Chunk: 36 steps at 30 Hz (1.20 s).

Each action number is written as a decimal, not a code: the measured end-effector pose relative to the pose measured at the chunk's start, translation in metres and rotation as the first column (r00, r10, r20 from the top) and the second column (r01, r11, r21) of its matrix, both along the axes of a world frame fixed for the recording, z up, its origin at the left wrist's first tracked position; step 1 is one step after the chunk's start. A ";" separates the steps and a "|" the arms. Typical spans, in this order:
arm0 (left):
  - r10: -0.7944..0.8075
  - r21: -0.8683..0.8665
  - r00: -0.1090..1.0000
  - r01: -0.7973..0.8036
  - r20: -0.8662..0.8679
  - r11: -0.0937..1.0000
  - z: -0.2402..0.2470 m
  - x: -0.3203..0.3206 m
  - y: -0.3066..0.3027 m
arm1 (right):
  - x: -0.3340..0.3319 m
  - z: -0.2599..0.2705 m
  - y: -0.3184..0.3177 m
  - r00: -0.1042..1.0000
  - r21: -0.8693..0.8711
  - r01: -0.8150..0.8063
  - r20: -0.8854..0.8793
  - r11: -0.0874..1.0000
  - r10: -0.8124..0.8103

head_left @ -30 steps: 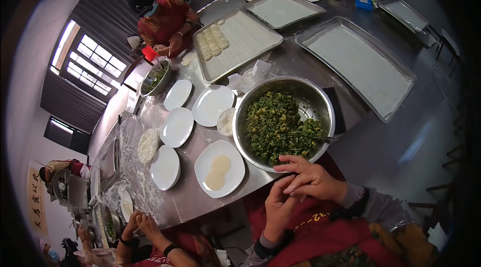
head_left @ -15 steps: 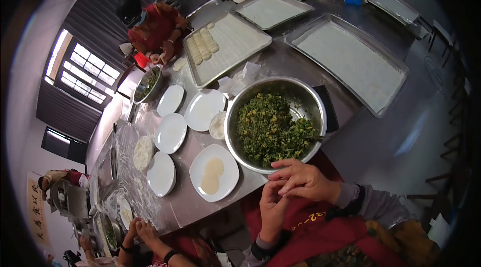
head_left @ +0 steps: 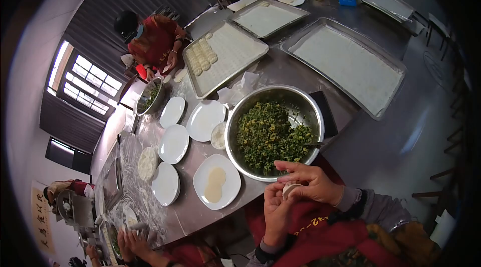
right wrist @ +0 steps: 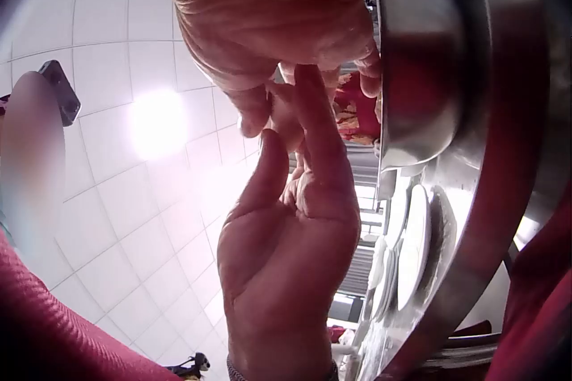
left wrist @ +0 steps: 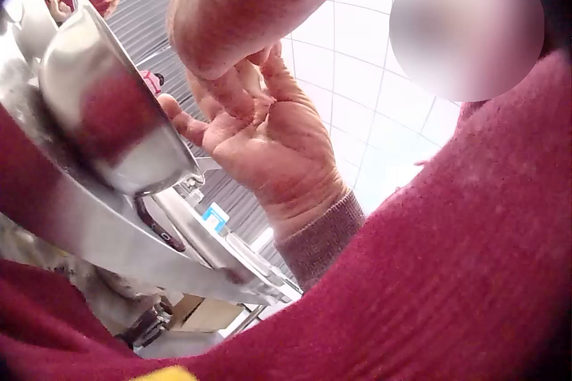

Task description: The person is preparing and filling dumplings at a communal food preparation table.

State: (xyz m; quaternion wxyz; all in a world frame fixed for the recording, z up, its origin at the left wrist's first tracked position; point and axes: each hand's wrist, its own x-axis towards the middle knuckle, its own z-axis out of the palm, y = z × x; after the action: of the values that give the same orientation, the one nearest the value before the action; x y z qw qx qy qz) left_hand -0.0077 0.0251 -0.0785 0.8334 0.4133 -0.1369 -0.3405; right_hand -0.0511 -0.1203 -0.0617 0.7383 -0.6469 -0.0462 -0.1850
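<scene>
In the head view a small pale dumpling (head_left: 290,189) sits between my two hands, partly hidden by fingers. My left hand (head_left: 277,214) pinches it from the left with thumb and fingertips. From the other side my right hand (head_left: 315,185) holds it between thumb and fingers, its index finger stretched toward the bowl. Just beyond the hands stands a large steel bowl (head_left: 320,116) of chopped green and yellow filling (head_left: 270,134), with a utensil handle over its rim. Left of the bowl, two overlapping round dough wrappers (head_left: 214,187) lie on a white square plate (head_left: 232,194).
Several white plates (head_left: 174,144) and a small bowl of white powder (head_left: 218,135) stand left of the bowl. Farther back, one metal tray (head_left: 235,51) carries rows of dumplings (head_left: 201,55). Another person (head_left: 155,41) works across the table; a neighbour's hands (head_left: 134,243) are at lower left.
The pale dumpling, hidden by my fingers before, now shows between them. My left hand has turned slightly, and the head view has shifted. The person across the table has moved their hands.
</scene>
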 end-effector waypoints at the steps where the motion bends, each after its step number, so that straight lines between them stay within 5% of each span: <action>1: 0.006 -0.010 1.000 -0.006 0.003 1.000 0.002 0.000 -0.002 | -0.002 -0.001 0.002 1.000 0.070 0.013 -0.021 0.997 -0.012; 9: -0.059 -0.096 0.988 0.046 -0.140 0.994 0.009 -0.005 -0.006 | -0.003 -0.003 -0.002 0.996 -0.087 0.071 0.059 0.994 -0.066; 15: -0.060 -0.133 0.986 0.040 -0.155 0.990 0.012 -0.006 -0.007 | -0.001 -0.012 0.002 0.959 -0.271 0.265 0.171 0.925 -0.225; 25: -0.138 -0.086 0.976 0.125 -0.169 0.988 0.008 -0.005 -0.005 | -0.004 -0.009 -0.007 0.957 -0.338 0.263 0.213 0.903 -0.199; 31: -0.140 -0.088 0.972 0.126 -0.189 0.988 0.011 -0.007 -0.009 | -0.005 -0.009 -0.009 0.907 -0.565 0.420 0.282 0.710 -0.312; 36: -0.169 -0.101 0.961 0.150 -0.218 0.983 0.007 -0.005 -0.005 | -0.005 -0.021 -0.008 0.894 -0.597 0.440 0.365 0.671 -0.261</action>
State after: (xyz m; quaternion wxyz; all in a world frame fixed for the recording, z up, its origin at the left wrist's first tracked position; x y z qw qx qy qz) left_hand -0.0132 0.0200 -0.0712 0.8299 0.3244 -0.0886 -0.4452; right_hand -0.0558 -0.1282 -0.0827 0.3964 -0.8346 -0.0752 -0.3751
